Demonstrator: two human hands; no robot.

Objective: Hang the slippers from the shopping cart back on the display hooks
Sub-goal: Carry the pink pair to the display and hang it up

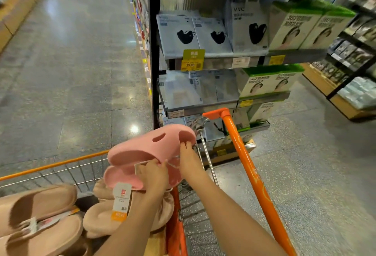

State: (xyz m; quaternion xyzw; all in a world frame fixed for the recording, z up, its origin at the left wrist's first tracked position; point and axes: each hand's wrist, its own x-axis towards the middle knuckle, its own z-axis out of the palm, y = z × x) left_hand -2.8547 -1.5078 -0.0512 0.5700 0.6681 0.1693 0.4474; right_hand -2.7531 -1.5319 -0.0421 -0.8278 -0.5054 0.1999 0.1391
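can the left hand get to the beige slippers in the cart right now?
Probably not as is: the left hand and right hand both hold the pink slippers. The beige slippers lie uncovered in the shopping cart, so once freed, the way looks open.

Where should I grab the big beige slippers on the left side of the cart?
Probably by the wide strap of the upper beige slipper, coming from above. The strap arches up and leaves an open gap beneath for fingers, and nothing lies over it. Both hands, left hand and right hand, hold the pink slippers now.
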